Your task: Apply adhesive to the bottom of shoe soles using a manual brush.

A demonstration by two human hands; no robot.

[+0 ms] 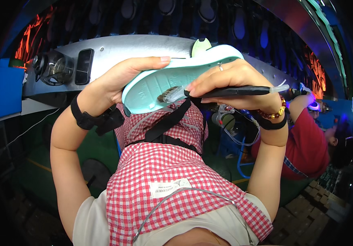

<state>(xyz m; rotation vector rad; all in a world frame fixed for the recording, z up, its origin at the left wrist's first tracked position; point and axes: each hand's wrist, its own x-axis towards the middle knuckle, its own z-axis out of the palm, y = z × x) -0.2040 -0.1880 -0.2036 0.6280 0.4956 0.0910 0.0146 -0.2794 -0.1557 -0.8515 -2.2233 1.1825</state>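
In front of me is a pale turquoise shoe sole (143,91), tilted with its hollow inner side toward me. My left hand (121,78) is closed on its left end, thumb along the upper rim. My right hand (236,80) grips a brush (238,91) with a black-wrapped handle, fingers pinched near its clear head. The brown bristles appear to touch the sole's inner surface. The right fingers also lie over the sole's right part and hide some of it. Just behind the far rim is a yellow-green piece (201,46); whether it touches the sole, I cannot tell.
A metal ledge (115,48) runs behind the sole, holding a clear glass jar (56,69) with a black lid and a dark phone (84,65). Beyond, several soles stand in a dark row. At right sits a co-worker in red (307,143). Thin tubing (242,141) hangs below my right wrist.
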